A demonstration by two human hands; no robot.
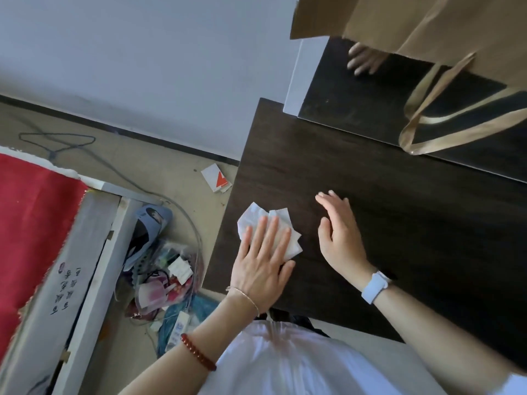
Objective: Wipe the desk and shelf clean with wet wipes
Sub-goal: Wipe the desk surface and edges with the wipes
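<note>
A white wet wipe [255, 219] lies crumpled on the dark wood desk [399, 223], near its left edge. My left hand [261, 263] presses flat on the wipe, fingers spread, covering its lower half. My right hand [339, 232] rests on its edge on the desk just to the right of the wipe, fingers together and holding nothing. A raised dark shelf [356, 104] sits at the back of the desk.
A brown paper bag [427, 24] with tan ribbon handles [422, 121] stands on the shelf, and another person's fingers [363, 59] show under it. On the floor to the left lie a card [216, 178], cables, a clutter pile [162, 269] and a red cloth [31, 223].
</note>
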